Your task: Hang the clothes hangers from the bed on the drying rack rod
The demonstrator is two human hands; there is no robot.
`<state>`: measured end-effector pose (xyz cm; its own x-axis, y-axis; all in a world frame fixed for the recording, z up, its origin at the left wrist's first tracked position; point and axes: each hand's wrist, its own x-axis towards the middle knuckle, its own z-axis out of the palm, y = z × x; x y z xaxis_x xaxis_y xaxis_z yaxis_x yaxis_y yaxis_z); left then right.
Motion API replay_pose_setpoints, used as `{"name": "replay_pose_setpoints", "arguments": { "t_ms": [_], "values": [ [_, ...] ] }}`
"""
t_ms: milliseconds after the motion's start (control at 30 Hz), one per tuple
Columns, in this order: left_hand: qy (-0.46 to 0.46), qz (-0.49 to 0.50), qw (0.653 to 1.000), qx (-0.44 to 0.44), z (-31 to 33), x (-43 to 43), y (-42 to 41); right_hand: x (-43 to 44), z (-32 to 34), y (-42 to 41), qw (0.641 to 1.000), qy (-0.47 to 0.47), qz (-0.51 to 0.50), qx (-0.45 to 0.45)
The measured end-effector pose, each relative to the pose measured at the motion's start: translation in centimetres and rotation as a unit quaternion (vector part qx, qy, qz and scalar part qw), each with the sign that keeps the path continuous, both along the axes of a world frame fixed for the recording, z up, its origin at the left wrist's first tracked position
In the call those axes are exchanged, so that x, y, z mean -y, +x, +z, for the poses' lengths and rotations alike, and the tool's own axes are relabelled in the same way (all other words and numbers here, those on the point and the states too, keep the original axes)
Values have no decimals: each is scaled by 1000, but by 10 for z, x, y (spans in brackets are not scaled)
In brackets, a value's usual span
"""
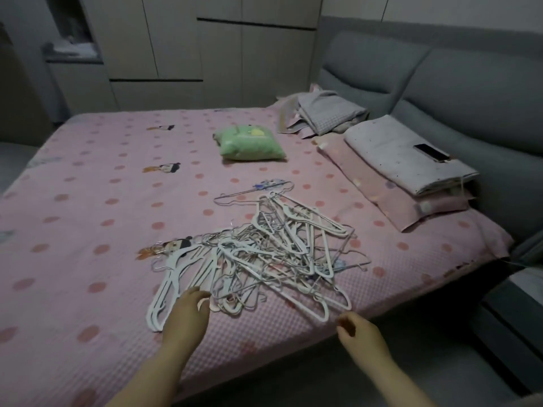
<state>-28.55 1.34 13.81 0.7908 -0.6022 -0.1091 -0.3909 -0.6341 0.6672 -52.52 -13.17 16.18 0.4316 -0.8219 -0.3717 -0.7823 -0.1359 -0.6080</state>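
The tangled heap of white plastic and thin wire clothes hangers (273,254) lay on the pink spotted bed (88,201), the left hand (188,314) curling its fingers at the heap's near edge, grip unclear, seemingly to pick one out, while the right hand (357,333) hung loosely curled and empty nearby.

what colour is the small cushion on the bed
The cushion is light green, seen best in the head view.

Dim, flat indoor light leaves everything greyish and grainy. Shadows are soft and faint, darkest below the pink dotted bed cover's (88,230) edge at 5 o'clock. Fine detail is smeared. Wide-angle distortion bows the grey padded headboard (458,71) at 2 o'clock and the pale cupboard doors (176,39) at 12 o'clock.
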Motion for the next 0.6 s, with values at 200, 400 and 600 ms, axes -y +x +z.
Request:
{"name": "replay_pose_setpoints", "arguments": {
  "t_ms": [200, 400, 600],
  "values": [
    [47, -93, 990, 97, -21, 42, 41, 38, -44, 51, 998, 30, 14, -54],
    [78, -162, 973, 145, -69, 123, 73, 127, -85, 106, 997, 3, 23, -70],
    [178, -214, 952, 130, -115, 225, 110, 250, -119, 161, 994, -30, 49, -97]
  ]
}}
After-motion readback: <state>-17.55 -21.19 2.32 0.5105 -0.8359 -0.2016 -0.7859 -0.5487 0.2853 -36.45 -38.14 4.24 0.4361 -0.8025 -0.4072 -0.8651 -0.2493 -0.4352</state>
